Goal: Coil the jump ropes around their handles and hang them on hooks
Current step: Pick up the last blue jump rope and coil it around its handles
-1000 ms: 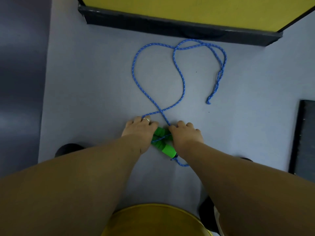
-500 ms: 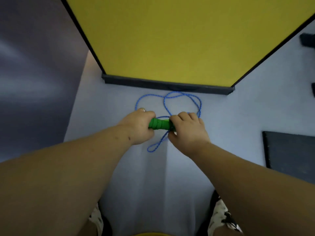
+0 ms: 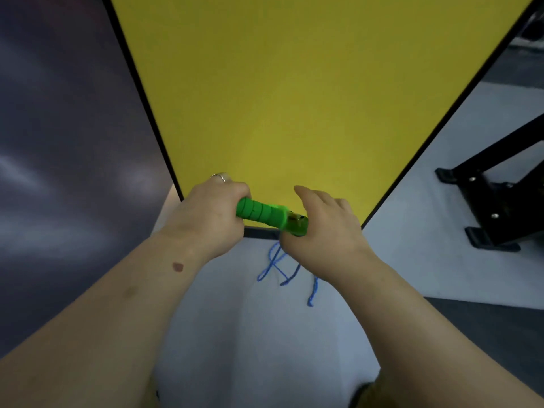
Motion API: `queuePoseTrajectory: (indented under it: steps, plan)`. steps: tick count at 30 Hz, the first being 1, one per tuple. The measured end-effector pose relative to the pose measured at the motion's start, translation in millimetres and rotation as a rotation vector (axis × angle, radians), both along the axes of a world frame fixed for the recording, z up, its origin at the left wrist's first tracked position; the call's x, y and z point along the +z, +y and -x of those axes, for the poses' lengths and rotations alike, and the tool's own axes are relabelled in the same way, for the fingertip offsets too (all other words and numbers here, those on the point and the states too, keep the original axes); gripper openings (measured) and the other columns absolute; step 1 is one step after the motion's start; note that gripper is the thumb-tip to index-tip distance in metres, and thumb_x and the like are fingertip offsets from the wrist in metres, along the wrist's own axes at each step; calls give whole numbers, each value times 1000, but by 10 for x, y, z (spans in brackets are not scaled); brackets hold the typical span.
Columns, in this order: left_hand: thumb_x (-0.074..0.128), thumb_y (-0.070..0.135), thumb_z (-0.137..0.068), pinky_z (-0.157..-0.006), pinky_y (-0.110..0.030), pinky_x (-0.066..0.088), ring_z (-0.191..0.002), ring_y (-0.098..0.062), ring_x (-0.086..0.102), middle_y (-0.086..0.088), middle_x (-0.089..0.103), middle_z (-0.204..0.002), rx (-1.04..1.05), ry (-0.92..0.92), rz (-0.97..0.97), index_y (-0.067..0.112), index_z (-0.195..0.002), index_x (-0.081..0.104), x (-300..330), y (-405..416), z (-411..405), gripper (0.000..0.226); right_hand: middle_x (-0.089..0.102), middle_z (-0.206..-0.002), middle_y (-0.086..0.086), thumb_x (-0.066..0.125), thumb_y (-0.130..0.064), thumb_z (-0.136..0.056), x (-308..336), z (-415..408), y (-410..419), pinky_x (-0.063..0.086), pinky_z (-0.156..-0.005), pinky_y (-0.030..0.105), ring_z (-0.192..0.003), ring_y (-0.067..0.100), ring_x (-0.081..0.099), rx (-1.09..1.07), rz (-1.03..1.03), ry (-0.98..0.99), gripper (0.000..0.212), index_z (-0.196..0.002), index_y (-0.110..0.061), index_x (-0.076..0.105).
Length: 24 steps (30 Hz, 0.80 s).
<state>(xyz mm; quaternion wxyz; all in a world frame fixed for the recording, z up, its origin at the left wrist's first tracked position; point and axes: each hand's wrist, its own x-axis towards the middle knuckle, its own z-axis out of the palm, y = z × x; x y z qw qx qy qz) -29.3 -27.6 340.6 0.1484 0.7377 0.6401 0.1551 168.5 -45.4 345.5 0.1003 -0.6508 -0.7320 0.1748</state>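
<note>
The left hand (image 3: 210, 214) is clenched round the left end of the green handles (image 3: 266, 214), fingers wrapped over the ribbed grip, a ring (image 3: 218, 177) showing on one finger. The right hand (image 3: 319, 228) sits at the handles' right end, where the darker cap meets the cord; its thumb and forefinger stick up fairly straight, and whether the lower fingers pinch the rope there cannot be told, since the palm hides them. The handles are held level in the air in front of a yellow panel (image 3: 294, 98) with a dark frame, well above the floor. The blue rope (image 3: 278, 265) hangs from under the right hand in loose loops, one free end dangling lowest, over the pale grey floor (image 3: 265, 334). To the right stands a black metal stand (image 3: 488, 198); to the left is a dark wall (image 3: 59, 142). The handles look light and stiff, their ribbing giving a sure hold, so the grip at mid-handle seems the right place to keep them steady. The braided rope looks soft and limp; it should wind easily but will likely slip loose unless kept taut close to the cap while each turn is laid. No hook is in view.
</note>
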Motion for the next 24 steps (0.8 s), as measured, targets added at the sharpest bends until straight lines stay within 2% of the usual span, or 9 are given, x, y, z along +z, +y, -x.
queuePoseTrajectory:
  steps: [2, 4, 7, 10, 13, 16, 20, 23, 24]
  plan:
    - [55, -1, -77, -80, -38, 52, -102, -21, 55, 7, 53, -111, -92, -73, -40, 33, -108, 69, 48, -45, -65, 48, 41, -153, -10, 65, -48, -80, -2, -20, -51, 26, -118, 48, -147, 30, 25, 80, 26, -47, 87, -155, -33, 24]
    - [55, -6, -77, -78, -30, 47, -102, -15, 53, 10, 54, -113, -167, -119, -60, 32, -111, 71, 73, -69, -125, 53, 44, -151, -12, 63, -49, -84, -48, -81, -68, 22, -117, 47, -148, 30, 23, 88, 22, -152, 80, -154, -36, 26]
    - [55, -11, -76, -73, -16, 41, -100, -11, 53, 11, 56, -114, -215, -165, -109, 29, -112, 73, 88, -69, -179, 57, 54, -136, -11, 58, -41, -90, -70, -135, -36, 35, -101, 48, -131, 32, 41, 24, -27, -210, 64, -148, -38, 31]
    - [60, -6, -77, -73, -6, 36, -100, -5, 51, 16, 53, -117, -193, -192, -114, 32, -119, 73, 78, -45, -170, 58, 58, -114, -6, 58, -27, -87, -118, -124, 14, 37, -87, 43, -109, 29, 48, 39, -188, -264, 43, -128, -33, 49]
    - [68, 9, -81, -77, 1, 34, -100, 4, 46, 19, 49, -127, -179, -200, -79, 37, -138, 62, 65, -44, -191, 64, 56, -108, -1, 66, -17, -78, -222, -140, 41, 42, -80, 42, -94, 32, 53, 41, -343, -246, 41, -117, -28, 60]
    - [69, 12, -84, -81, 8, 27, -110, 1, 47, 14, 55, -131, -176, -151, -91, 35, -143, 59, 70, -16, -233, 65, 57, -108, 1, 68, -12, -75, -322, -133, 66, 47, -73, 42, -87, 32, 54, 45, -385, -186, 42, -115, -24, 63]
    - [67, -1, -78, -82, 3, 33, -106, -1, 53, 12, 66, -117, -170, -222, -66, 31, -123, 74, 141, 28, -207, 56, 64, -110, -6, 71, -19, -78, -286, -173, 131, 51, -75, 42, -92, 29, 58, 79, -340, -90, 43, -118, -30, 62]
    - [66, 1, -77, -80, -5, 39, -103, 0, 54, 17, 63, -112, -165, -215, -27, 38, -114, 75, 174, 28, -158, 53, 61, -86, -11, 66, -26, -84, -173, -220, 155, 48, -59, 33, -84, 23, 57, 80, -282, -114, 24, -104, -37, 61]
    - [68, 5, -78, -83, -12, 44, -105, -2, 54, 18, 61, -114, -178, -167, -21, 40, -114, 73, 189, 9, -157, 51, 59, -83, -10, 65, -26, -84, -136, -227, 151, 46, -55, 31, -81, 22, 56, 92, -284, -142, 20, -101, -36, 60]
